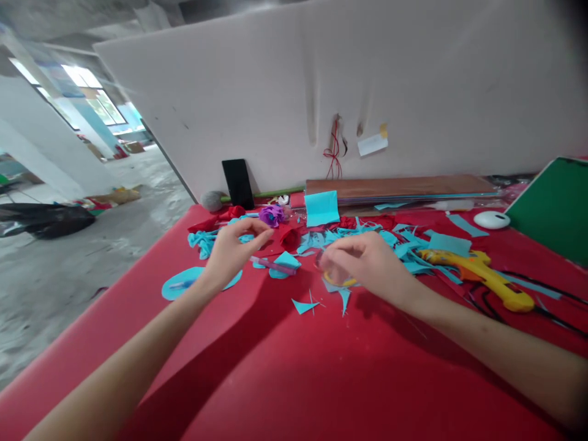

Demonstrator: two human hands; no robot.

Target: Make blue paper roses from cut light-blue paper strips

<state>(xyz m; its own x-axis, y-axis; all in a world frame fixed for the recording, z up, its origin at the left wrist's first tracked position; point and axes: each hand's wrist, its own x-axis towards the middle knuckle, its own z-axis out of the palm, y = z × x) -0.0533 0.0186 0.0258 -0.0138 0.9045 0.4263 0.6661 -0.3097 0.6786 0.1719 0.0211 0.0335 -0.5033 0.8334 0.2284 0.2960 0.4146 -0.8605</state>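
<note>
Left hand (232, 252), fingertips close, hold unclear, left of blue paper (285, 263); right hand (367, 263), fingers curled, grip blurred, above centre scraps (305, 306), its forearm liable to snag the right-side glue-gun cord (554, 317).

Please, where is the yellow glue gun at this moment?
In the head view, the yellow glue gun lies on the red table, on the right side, beside the blue paper scraps and beyond the right forearm.
</note>
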